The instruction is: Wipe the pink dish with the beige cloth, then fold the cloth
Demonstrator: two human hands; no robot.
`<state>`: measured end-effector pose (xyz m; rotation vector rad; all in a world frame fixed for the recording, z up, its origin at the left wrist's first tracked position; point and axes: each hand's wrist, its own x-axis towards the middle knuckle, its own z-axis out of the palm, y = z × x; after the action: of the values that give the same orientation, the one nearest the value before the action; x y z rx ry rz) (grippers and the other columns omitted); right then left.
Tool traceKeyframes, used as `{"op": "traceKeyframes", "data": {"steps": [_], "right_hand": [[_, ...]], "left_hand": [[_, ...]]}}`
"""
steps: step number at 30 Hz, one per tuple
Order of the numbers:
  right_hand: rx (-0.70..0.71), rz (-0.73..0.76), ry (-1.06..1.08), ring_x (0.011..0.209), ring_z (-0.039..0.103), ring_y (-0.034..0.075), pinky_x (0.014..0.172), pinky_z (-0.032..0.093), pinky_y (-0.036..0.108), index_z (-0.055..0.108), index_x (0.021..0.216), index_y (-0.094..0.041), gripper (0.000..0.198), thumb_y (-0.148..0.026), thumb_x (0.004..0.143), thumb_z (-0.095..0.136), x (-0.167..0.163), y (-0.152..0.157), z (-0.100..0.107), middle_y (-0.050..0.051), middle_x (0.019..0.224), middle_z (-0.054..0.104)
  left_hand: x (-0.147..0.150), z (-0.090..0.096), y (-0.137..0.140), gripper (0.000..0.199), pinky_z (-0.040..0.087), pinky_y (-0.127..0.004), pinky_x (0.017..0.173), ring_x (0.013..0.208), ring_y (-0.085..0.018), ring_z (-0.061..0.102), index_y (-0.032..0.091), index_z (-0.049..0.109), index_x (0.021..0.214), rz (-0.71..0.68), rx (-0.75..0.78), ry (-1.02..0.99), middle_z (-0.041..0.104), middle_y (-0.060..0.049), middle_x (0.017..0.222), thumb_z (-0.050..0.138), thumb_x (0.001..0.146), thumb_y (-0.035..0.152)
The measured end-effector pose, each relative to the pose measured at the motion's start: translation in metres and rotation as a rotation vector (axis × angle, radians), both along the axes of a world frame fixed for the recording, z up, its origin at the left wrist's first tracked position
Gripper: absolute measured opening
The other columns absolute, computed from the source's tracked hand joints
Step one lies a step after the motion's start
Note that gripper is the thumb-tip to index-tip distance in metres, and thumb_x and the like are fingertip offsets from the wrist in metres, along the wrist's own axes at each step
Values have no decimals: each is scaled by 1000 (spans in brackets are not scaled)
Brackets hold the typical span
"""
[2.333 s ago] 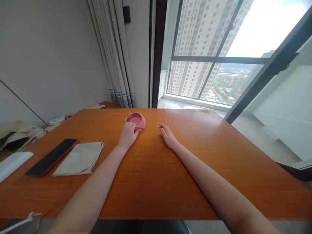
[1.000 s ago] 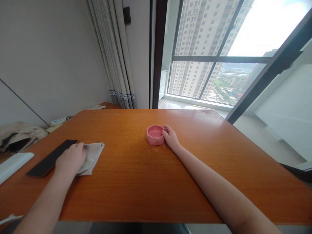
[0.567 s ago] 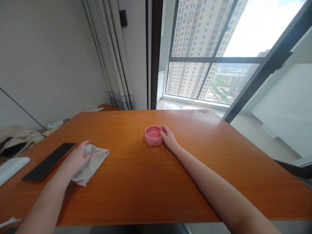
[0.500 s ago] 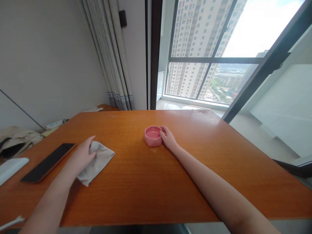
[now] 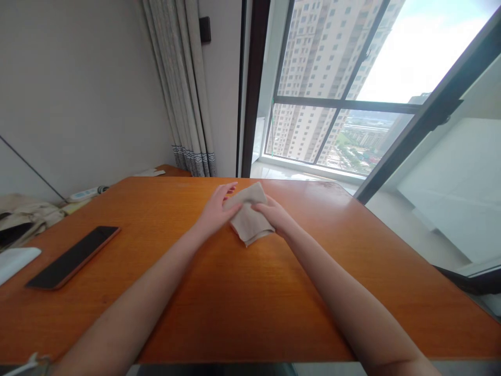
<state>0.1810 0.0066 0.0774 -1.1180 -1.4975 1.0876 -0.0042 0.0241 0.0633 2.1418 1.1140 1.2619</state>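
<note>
The 2 bare hands met over a pale beige cloth (image 5: 252, 222), held near the middle of the far half of the orange-brown worktop (image 5: 235, 313). The left hand (image 5: 217, 209) was loosely open, its fingers spread and curved above the cloth's upper left side while its thumb touched the left edge. The right hand (image 5: 276, 214) was closed on the cloth at its right side, the thumb lying across the front; its other fingers were mostly hidden behind the fabric. The cloth was creased and tilted, with 1 corner pointing up between the hands and another hanging toward the near edge of the worktop. A thin strip of a pink object (image 5: 235, 231) showed along the cloth's lower left edge; the rest was covered, so its shape could not be told.

Well apart from the hands, on the left, a flat slab with a black top (image 5: 74, 257) lay at a slant. Near it, a white object (image 5: 15, 263) was cut off by the picture's left border. Farther back on that side were crumpled beige fabric (image 5: 29, 214) and a white-and-blue power strip (image 5: 84, 195). A grey curtain (image 5: 188, 94) hung beyond the worktop.
</note>
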Motion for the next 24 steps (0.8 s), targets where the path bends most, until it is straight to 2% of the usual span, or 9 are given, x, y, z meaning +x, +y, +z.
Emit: {"op": "traceKeyframes", "data": {"steps": [2,4,6,9,11,14,18,21,24], "right_hand": [[69,-274,61,91,60,23,77,50,36,54,103,-17,29,-24,76,46,14,8,3,6,98,64],[253,-409,-23,93,58,23,79,49,36,54,97,-18,24,-23,75,46,24,15,3,6,98,62],[434,-332,-226,96,56,24,82,46,37,55,89,-19,19,-19,72,47,26,17,-2,7,99,61],[547,27,-612,94,56,23,84,43,36,55,81,-20,12,-17,71,51,13,12,-19,6,94,62],[532,161,-822,88,57,23,82,42,36,54,82,-20,12,-22,71,58,1,5,-32,6,83,63],[515,95,-971,82,58,23,77,40,33,55,89,-20,26,-32,69,67,-10,-2,-45,7,80,64],[516,109,-1092,69,58,20,66,36,29,56,75,-21,15,-31,71,67,-10,-2,-48,5,74,65],[601,125,-1114,66,56,18,67,34,29,55,72,-20,10,-27,75,62,-10,-1,-50,4,72,64],[758,12,-1120,69,53,18,76,33,32,56,77,-18,9,-18,84,49,-15,-4,-54,5,74,63]], "left_hand": [[-3,-22,10,46,41,-37,95,114,-21,49,20,46,123,120,-16,-35,50,-10,123,52,81,39],[-6,-48,16,42,38,-40,98,117,-22,47,18,48,120,191,-68,-23,51,-12,123,47,84,39],[-6,-70,19,41,34,-42,102,120,-22,46,17,47,120,198,-121,-8,51,-13,126,42,86,40],[-2,-89,20,39,34,-43,101,117,-23,49,16,50,117,122,-195,13,54,-13,124,37,88,40],[1,-93,18,37,36,-43,99,112,-22,53,18,53,114,56,-223,33,58,-11,120,34,90,39],[1,-92,16,38,37,-43,99,110,-22,54,21,55,114,27,-249,56,61,-8,117,32,90,39],[1,-89,12,39,34,-44,102,114,-23,52,20,55,113,26,-297,31,59,-9,120,33,89,41],[8,-86,5,43,34,-41,103,116,-21,51,20,45,124,11,-362,-145,56,-10,125,40,87,42],[24,-79,-7,55,44,-37,93,113,-19,54,24,29,133,15,-435,-503,52,-9,128,46,84,44]]}}
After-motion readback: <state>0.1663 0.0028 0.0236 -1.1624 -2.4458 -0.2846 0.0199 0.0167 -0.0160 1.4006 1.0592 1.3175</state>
